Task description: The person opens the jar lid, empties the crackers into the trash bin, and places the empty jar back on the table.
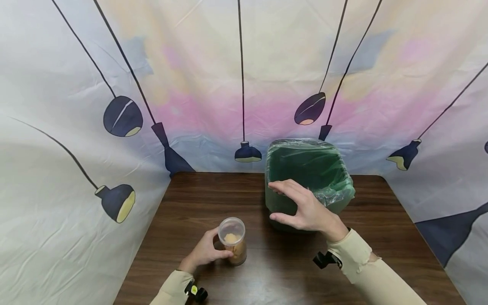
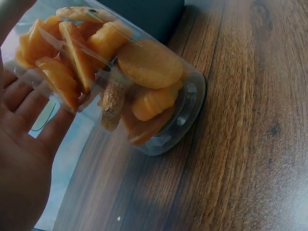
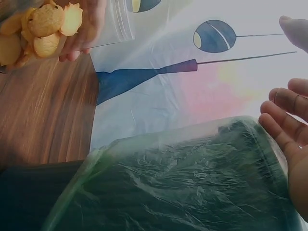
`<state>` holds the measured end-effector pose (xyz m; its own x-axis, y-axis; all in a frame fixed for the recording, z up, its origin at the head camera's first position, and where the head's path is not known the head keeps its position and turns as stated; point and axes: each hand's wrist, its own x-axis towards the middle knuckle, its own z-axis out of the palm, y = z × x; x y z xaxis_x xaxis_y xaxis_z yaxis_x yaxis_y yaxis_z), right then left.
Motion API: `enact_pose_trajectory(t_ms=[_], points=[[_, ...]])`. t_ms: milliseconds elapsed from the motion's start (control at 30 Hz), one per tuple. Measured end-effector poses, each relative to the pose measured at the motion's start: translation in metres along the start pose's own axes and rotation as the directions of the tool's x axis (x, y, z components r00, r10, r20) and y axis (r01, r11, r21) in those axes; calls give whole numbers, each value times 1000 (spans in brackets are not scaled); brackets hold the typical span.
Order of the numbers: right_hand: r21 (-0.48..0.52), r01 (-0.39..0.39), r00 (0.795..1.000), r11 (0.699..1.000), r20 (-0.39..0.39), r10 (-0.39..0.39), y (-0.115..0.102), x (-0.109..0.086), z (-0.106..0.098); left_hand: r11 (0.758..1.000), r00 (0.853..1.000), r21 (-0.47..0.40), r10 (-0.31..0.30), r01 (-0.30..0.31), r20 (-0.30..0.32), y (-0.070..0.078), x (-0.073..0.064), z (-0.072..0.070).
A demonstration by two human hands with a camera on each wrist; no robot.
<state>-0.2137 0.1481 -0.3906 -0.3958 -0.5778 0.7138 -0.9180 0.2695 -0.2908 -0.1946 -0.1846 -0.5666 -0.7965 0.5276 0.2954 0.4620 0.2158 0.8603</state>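
A wrinkled cloth (image 1: 206, 84) closes in the far side and both flanks, pale grey at the left and washed with pink, cream and blue at the back. Printed lamps (image 1: 248, 153) dangle across it on dark cords (navy shades, yellowish insides). Before it stands a table (image 1: 213, 199) of dark brown wood grain, its far corners rounded, with a soft glare (image 1: 274, 279) on its near part.

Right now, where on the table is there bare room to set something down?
Bare table: behind the jar, left of the bin; in front, between the sleeves; and between the bin and the right edge. Crowded: at the jar, gripped by the left hand, and the bin's near side, by the right hand.
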Motion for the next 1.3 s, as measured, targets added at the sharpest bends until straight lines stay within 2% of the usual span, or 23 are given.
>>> enact_pose_trajectory(t_ms=[233, 467, 667, 900, 1300], points=[[-31, 16, 1000, 999, -1, -16, -1, 0, 2, 1000, 1000, -1, -2, 2, -14, 0, -2, 2], [-35, 21, 1000, 999, 2, -21, -3, 1, 1, 999, 999, -28, -44, 44, -31, 3, -4, 4], [-33, 47, 999, 998, 7, -47, -5, 3, 2, 998, 998, -28, -54, 53, -33, 2, -2, 5], [-42, 47, 999, 998, 13, -46, -6, 4, 4, 999, 999, -35, -29, 28, -31, 0, -1, 5], [-51, 86, 996, 995, 36, -84, -9, 4, 14, 999, 999, -45, -31, 30, -30, 1, -2, 5]])
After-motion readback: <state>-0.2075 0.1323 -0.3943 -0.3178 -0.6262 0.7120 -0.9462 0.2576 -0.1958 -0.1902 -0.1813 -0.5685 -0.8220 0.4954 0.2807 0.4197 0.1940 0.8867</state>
